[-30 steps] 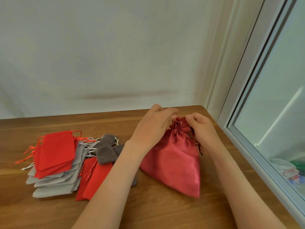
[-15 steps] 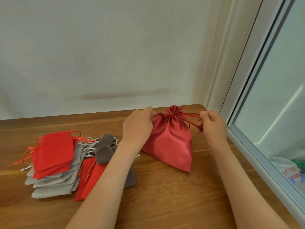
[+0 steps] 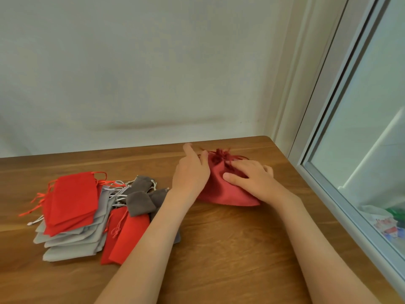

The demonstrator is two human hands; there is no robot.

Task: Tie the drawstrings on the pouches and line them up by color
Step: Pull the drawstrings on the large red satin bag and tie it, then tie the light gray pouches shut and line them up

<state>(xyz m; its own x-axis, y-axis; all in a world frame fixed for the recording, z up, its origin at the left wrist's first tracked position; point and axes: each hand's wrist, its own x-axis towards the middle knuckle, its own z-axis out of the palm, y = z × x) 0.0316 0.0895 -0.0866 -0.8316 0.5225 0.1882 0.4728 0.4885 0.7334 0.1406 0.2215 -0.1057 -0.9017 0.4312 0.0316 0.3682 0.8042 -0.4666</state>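
The dark red pouch (image 3: 221,191) lies flat on the table (image 3: 219,249), directly under the right grip (image 3: 252,178) and touching the right side of the left grip (image 3: 190,172). Its long axis runs away from the person: the gathered neck (image 3: 221,155) points to the wall, just beyond the fingertips of both grips, and the bottom edge lies on the near side, under the right wrist. The neck looks pulled closed, with the thin drawstring (image 3: 237,157) coming out of it toward the right. The right grip is released: its fingers are straight and spread, the palm is down, and it presses the body of the pouch onto the table without holding anything. The left grip stands at the left edge of the pouch with the index finger straight and pointing forward, and the thumb is close to the neck; I cannot tell if it pinches a cord end or only touches the cloth. I judge that the left grip is nearer to the neck, so the knot depends on it, while the right one must leave the body first. Well apart to the left of the left grip lies the mixed pile: red pouches (image 3: 74,198), light grey pouches (image 3: 72,249) and dark grey pouches (image 3: 140,202), overlapping and not yet in rows.
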